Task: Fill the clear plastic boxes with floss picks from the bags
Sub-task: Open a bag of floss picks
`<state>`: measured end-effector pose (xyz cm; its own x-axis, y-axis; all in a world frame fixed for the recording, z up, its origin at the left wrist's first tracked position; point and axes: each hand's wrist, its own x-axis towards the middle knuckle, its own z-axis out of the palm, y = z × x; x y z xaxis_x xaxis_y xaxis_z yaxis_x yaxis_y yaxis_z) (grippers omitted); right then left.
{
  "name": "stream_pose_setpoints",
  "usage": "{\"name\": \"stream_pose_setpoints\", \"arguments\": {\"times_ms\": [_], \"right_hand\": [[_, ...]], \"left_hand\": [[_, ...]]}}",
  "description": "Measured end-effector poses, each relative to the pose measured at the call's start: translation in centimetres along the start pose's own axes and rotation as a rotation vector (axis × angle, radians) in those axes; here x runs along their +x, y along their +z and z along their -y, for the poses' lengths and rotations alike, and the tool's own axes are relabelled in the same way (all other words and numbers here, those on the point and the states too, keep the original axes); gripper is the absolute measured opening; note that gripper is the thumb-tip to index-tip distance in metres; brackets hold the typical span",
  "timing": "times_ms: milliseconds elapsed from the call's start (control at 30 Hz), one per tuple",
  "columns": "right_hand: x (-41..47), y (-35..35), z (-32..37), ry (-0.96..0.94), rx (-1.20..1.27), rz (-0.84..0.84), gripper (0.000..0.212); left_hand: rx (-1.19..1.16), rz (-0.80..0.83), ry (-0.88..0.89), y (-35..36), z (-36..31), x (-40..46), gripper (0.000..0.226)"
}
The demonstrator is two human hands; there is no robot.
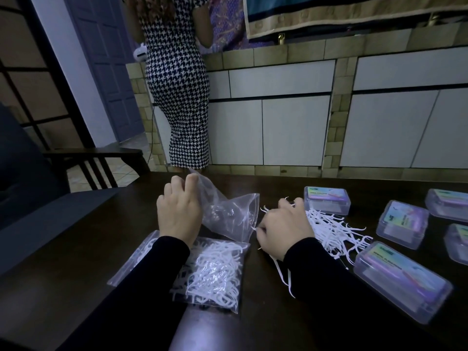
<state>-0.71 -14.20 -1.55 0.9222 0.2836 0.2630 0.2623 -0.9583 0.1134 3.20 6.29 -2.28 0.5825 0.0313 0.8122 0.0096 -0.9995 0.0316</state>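
Fingers of the right hand (286, 229) curl around loose floss picks (336, 231) piled beside closed clear plastic boxes (402, 279); the left hand (178, 214) pinches an empty bag (228, 214). Picks could slide off the table (76, 249).

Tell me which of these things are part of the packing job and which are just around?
Job: left hand pinching empty bag; right hand on loose picks; full bag; boxes, lids on.
Around: table; chair; cabinets; person standing.

glossy clear plastic bags (228, 214) on dark wood table (253, 325).
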Motion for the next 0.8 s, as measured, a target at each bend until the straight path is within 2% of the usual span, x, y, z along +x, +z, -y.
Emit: {"name": "stream_pose_setpoints", "arguments": {"times_ms": [100,200,333,433,500,567,667,733,800], "right_hand": [[0.0,-0.3,0.0,0.113,-0.030,0.026,0.040],[0.1,0.1,0.4,0.180,0.023,-0.021,0.048],[0.1,0.6,0.1,0.221,0.146,-0.117,0.062],[0.1,0.7,-0.1,0.172,0.277,-0.270,0.055],[0.2,0.6,-0.1,0.157,0.455,-0.376,0.063],[0.1,0.5,0.0,0.183,0.805,-0.477,0.060],[-0.2,0.1,0.1,0.262,1.261,-0.594,0.021],[-0.8,-0.4,0.2,0.233,1.390,-0.659,0.026],[-1.3,-0.6,0.6,0.089,1.385,-0.667,0.045]], "left_hand": [[-0.097,-0.034,-0.008,-0.5,0.1,0.3,0.022],[-0.308,-0.063,-0.071,-2.1,-0.2,0.9,0.017],[-0.499,-0.169,-0.168,-4.5,-1.2,1.6,0.011],[-0.723,-0.189,-0.228,-5.6,-2.2,1.8,0.006],[-0.883,-0.186,-0.256,-5.9,-2.8,1.5,0.005],[-0.995,-0.146,-0.312,-5.6,-3.0,1.2,0.006],[-1.109,-0.039,-0.408,-4.8,-2.8,0.8,0.008],[-1.136,0.044,-0.467,-4.3,-2.6,0.6,0.012],[-1.152,0.120,-0.526,-3.7,-2.3,0.3,0.019]]}}
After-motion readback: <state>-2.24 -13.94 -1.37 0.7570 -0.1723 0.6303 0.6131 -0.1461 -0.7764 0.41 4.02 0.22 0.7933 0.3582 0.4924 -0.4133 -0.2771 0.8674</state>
